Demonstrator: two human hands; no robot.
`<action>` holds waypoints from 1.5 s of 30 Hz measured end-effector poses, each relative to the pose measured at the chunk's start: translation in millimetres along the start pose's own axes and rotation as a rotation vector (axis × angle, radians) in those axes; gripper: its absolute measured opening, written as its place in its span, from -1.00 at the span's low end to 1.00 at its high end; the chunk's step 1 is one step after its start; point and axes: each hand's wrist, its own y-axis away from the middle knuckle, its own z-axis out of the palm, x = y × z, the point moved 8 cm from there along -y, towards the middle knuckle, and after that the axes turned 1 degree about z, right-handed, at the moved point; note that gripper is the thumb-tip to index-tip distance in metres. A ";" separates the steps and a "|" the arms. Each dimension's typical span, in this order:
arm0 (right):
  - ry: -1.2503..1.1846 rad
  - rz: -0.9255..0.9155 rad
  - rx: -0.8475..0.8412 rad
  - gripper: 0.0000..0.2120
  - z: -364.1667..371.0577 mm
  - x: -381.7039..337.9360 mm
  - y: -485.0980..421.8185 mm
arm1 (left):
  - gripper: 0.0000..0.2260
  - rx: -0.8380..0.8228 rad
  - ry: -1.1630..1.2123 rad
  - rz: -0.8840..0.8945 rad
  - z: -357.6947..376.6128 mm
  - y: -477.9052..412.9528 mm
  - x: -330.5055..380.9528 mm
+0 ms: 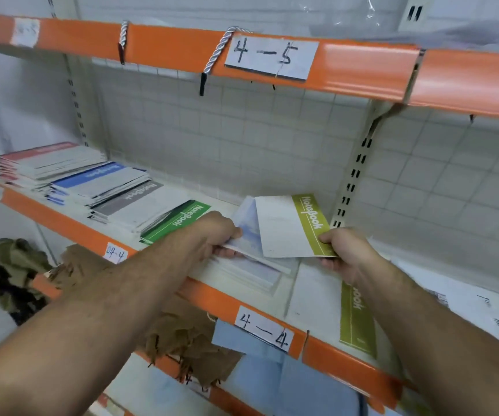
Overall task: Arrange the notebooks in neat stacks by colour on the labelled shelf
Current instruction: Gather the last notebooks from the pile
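1 olive notebook (284, 232) btwn L hand (216, 235), R hand (348, 250).

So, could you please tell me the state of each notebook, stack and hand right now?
Left hand: grips the pale notebook.
Pale notebook: lifted, tilted.
Right hand: pinches the olive notebook.
Olive notebook: lifted, tilted.
Second olive notebook: flat on shelf.
Green stack: flat on shelf.
Grey stack: flat.
Blue stack: flat.
Red stack: flat.

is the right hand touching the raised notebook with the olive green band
Touching. The head view shows the right hand pinching the white paper notebook with the olive-green band at its lower corner, thumb on top.
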 end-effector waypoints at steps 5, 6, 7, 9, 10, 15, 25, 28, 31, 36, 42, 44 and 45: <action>-0.044 0.005 0.115 -0.95 -0.7 1.0 7.1 | -0.94 -0.110 -0.106 0.032 -1.2 -27.3 11.6; -0.050 0.014 0.132 -0.95 0.3 2.6 9.8 | -0.96 -0.123 -0.131 0.034 -1.7 -30.1 12.2; -0.055 0.025 0.147 -0.94 1.6 4.2 12.3 | -0.96 -0.130 -0.152 0.037 -2.7 -33.3 12.6; -0.065 0.037 0.178 -0.93 3.4 5.5 17.1 | -0.96 -0.135 -0.220 0.057 -4.8 -40.7 13.2; -0.069 0.037 0.194 -0.92 4.0 5.5 18.7 | -0.94 -0.133 -0.274 0.069 -6.3 -42.9 14.1; -0.071 0.057 0.255 -0.92 9.3 12.8 25.1 | -0.88 -0.153 -0.493 0.153 -9.9 -44.2 20.6; -0.096 0.078 0.324 -0.92 12.4 23.2 48.1 | -0.84 -0.188 -0.719 0.278 -9.0 -34.2 23.4; -0.096 0.074 0.346 -0.92 12.1 24.3 55.8 | -0.83 -0.191 -0.758 0.290 -11.7 -33.7 20.7; -0.104 0.083 0.364 -0.92 12.6 30.3 61.7 | -0.79 -0.194 -0.787 0.304 -14.2 -34.3 16.3; -0.111 0.099 0.373 -0.91 7.8 37.8 73.8 | -0.72 -0.100 -0.978 0.381 -20.7 -29.1 22.9; -0.140 0.085 0.433 -0.91 -23.2 42.5 95.3 | -0.59 0.028 -0.961 0.586 2.7 -7.6 44.8; -0.136 0.102 0.459 -0.91 -38.2 48.6 101.5 | -0.61 0.028 -0.927 0.641 19.1 2.3 49.4; -0.119 0.117 0.475 -0.90 -44.8 52.2 104.7 | -0.63 0.022 -0.923 0.657 26.8 6.8 51.1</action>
